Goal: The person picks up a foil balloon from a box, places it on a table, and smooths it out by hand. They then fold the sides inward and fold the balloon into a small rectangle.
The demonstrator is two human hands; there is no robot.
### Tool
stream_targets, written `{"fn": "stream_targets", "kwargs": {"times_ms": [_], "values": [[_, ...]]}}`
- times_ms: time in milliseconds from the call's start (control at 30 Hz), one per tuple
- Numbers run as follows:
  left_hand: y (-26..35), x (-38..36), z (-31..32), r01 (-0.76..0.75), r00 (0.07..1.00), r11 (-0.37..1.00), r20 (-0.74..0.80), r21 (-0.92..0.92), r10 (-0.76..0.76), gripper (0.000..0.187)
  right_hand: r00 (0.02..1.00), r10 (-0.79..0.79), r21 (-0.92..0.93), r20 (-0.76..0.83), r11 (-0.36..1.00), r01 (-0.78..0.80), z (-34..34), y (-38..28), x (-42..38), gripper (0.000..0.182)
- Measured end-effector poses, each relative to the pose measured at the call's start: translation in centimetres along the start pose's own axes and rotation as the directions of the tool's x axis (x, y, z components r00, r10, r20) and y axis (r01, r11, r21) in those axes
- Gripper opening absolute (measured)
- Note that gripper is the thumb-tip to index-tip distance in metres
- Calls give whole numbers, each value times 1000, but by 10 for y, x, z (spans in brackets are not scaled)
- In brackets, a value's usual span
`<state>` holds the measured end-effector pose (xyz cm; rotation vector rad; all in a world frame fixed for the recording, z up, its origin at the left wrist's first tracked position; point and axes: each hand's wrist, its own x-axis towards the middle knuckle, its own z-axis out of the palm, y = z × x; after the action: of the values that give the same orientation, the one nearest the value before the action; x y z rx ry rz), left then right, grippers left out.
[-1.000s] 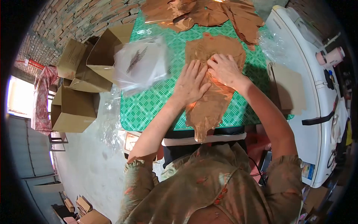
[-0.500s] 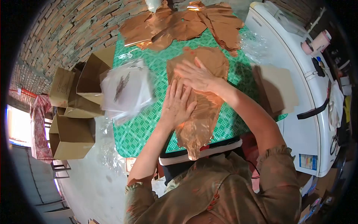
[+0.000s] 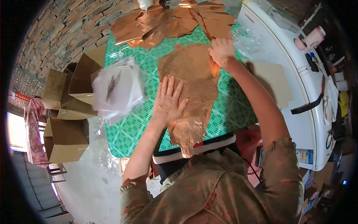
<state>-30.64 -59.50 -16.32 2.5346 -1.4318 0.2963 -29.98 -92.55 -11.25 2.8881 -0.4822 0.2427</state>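
Observation:
A flat copper-coloured foil piece [image 3: 194,78] lies on the green checked tabletop [image 3: 130,140], its narrow gathered end hanging at the near edge. My left hand [image 3: 169,100] rests palm down on its left side, fingers stretched out. At its upper right edge is my right hand [image 3: 222,51], with fingers curled and the fingertips partly hidden; whether they pinch the foil I cannot tell. More crumpled copper foil pieces [image 3: 167,24] lie at the far end, just beyond my right hand.
A stack of clear plastic bags [image 3: 119,87] sits on the table's left. Open cardboard boxes [image 3: 67,140] stand further left, near a brick wall. A beige board [image 3: 272,82] and a white appliance [image 3: 305,100] are at the right.
My right hand has moved from the middle of the foil to its upper right edge, and its fingers have curled. My left hand stays on the foil. The view has shifted slightly.

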Motion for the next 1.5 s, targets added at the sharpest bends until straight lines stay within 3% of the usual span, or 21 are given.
{"fn": "stream_targets", "kwargs": {"times_ms": [67,167,267,467,567,667,767,967,1067,1100,1167,1200,1267,1367,1467,1500], "values": [[1,0,-1,0,1000,1000,-3,9,0,71,985,170,109,28,979,-172,3,3,-12,49],[1,-1,-1,3,1000,1000,-8,8,-3,71,929,299,225,219,911,-346,-9,-2,-23,49],[0,-1,3,-8,999,1000,-42,12,9,70,931,177,305,318,911,-278,-28,-10,-25,49],[-1,-2,4,-3,998,1000,-64,-16,2,70,951,301,424,73,853,-303,36,1,5,45],[-1,-2,7,1,997,1000,-83,-19,-2,70,957,257,535,132,795,-287,32,9,17,42],[-1,-2,8,0,998,1000,-66,3,0,70,961,203,625,187,730,-276,7,-4,12,50],[0,-3,5,6,998,1000,-62,-11,-6,70,895,170,855,413,265,-445,-35,-39,-2,48],[-1,-3,-1,-7,1000,999,-9,36,7,68,960,-81,960,266,112,-257,-59,-93,-4,47],[3,2,-16,-3,986,985,164,172,-26,67,935,-171,949,309,121,-292,-62,-108,-9,52],[2,0,-9,-3,996,994,85,108,-6,67,936,-214,957,280,137,-255,-56,-105,-7,51],[-2,-3,5,-14,996,1000,-83,-20,12,68,976,-132,978,174,142,-155,-28,-86,-7,44],[-2,-4,6,-12,997,1000,-74,-13,11,68,989,-90,983,116,149,-102,-13,-73,-11,40],[-1,-3,3,-9,998,1000,-63,2,9,68,985,-55,841,-163,515,168,7,-43,-36,24],[-2,-3,6,-7,997,1000,-72,-9,6,68,901,-159,478,-402,804,355,39,-15,-71,19],[-2,-3,6,-5,998,1000,-68,-2,5,69,768,-209,400,-605,755,520,47,-22,-109,30],[-1,-4,6,-2,998,1000,-64,-5,2,69,788,-241,373,-566,778,506,44,-27,-119,32]]}}
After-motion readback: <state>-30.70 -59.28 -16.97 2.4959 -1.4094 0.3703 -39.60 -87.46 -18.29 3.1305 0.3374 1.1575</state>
